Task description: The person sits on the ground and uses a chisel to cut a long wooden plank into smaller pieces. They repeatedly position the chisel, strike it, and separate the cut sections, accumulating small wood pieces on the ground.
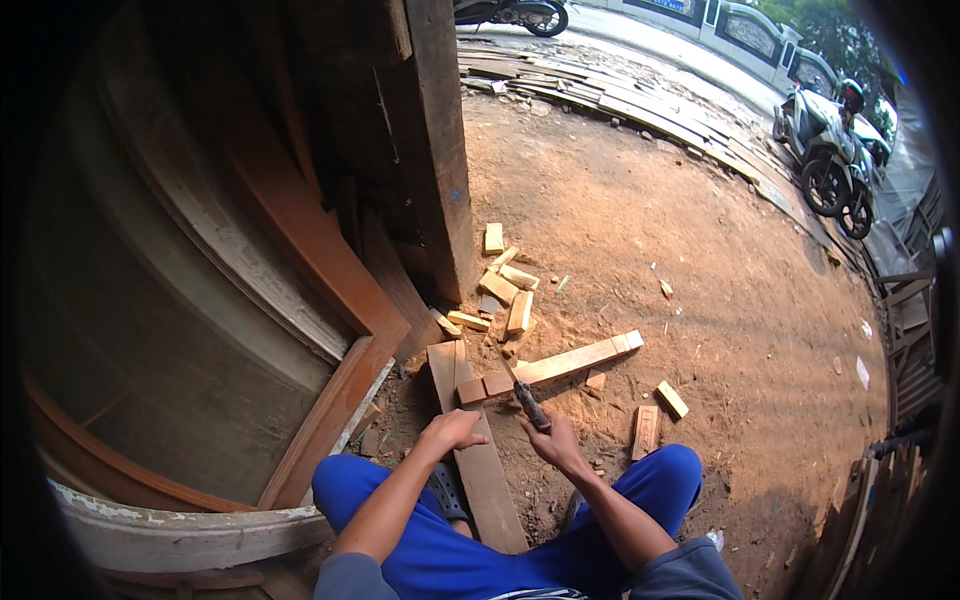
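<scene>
My left hand (452, 432) is over a long flat board (488, 505) lying between my legs, its fingers apart and holding nothing. My right hand (553, 440) grips the dark handle of a thin-bladed tool (530, 405), pointed forward. A square wooden batten (575, 361) lies crosswise on the board's far end, just beyond both hands; the blade is in front of it in the view. Several small offcut blocks (517, 312) are scattered beyond the board. A grooved block (645, 432) and a pale block (672, 398) lie to the right.
Door and window frames (320, 420) lean at left beside a heavy wooden post (435, 170). Stacked slats (640, 105) border the dirt ground toward the road. Parked scooters (830, 170) stand at upper right, a motorbike (510, 14) at top. More scrap wood (860, 500) lies at lower right.
</scene>
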The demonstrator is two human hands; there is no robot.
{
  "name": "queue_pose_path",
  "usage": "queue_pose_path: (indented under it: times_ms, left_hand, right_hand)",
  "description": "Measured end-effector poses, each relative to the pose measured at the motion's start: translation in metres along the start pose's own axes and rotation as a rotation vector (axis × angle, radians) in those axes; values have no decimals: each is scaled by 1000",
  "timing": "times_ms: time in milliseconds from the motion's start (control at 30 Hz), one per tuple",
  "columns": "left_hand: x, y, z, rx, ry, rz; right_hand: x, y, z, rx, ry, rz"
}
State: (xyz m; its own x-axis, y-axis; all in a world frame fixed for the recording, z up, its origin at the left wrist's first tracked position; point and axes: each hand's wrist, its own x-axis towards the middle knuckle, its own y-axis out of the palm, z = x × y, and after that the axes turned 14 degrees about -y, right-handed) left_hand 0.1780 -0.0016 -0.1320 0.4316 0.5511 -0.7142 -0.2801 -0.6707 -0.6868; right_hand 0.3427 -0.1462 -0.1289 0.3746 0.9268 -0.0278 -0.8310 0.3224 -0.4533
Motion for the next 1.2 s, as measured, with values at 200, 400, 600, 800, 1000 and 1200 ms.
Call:
queue_pose_path:
  times_ms: [200, 400, 600, 800, 1000, 1200]
  left_hand:
    - [6, 7, 5, -15, 26, -50]
    - [8, 4, 5, -24, 22, -39]
    - [17, 5, -1, -26, 23, -2]
    - [24, 0, -18, 14, -86, -72]
    - [63, 7, 7, 73, -405, -60]
    - [96, 12, 17, 138, -517, 3]
  right_hand:
    - [3, -3, 9, 8, 29, 21]
    - [9, -2, 8, 31, 39, 23]
    - [27, 9, 0, 170, -96, -177]
    - [70, 10, 11, 164, -102, -296]
    - [104, 17, 35, 153, -109, -208]
    - [123, 13, 12, 172, -132, -295]
